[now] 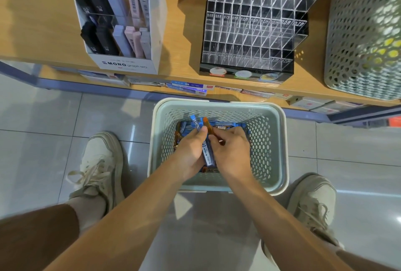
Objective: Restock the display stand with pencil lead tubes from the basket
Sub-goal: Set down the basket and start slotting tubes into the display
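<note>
Picking is the step in hand: both grips are down inside the basket (268,140), gathering stock, and nothing has gone to the stand (256,20) yet. The left grip (191,151) is curled round a few blue tubes (208,155), their tops poking out past its thumb. The right grip (232,151), just beside it, pinches an orange tube (208,127) between thumb and fingers. More tubes lie loose in a heap under both grips. The next move likely calls for lifting the handful up and forward to the stand, which sits well beyond the grips. Each tube should then go into the slot whose grade label matches it, so the labels need reading first. The slots look narrow, so one tube at a time seems wise. The stand rests on a wooden shelf (188,10), with a pencil carton (121,62) to the grips' far left and a second basket (364,31) to their far right. The basket stands on a grey tiled floor (65,118) between the person's shoes (102,162).
</note>
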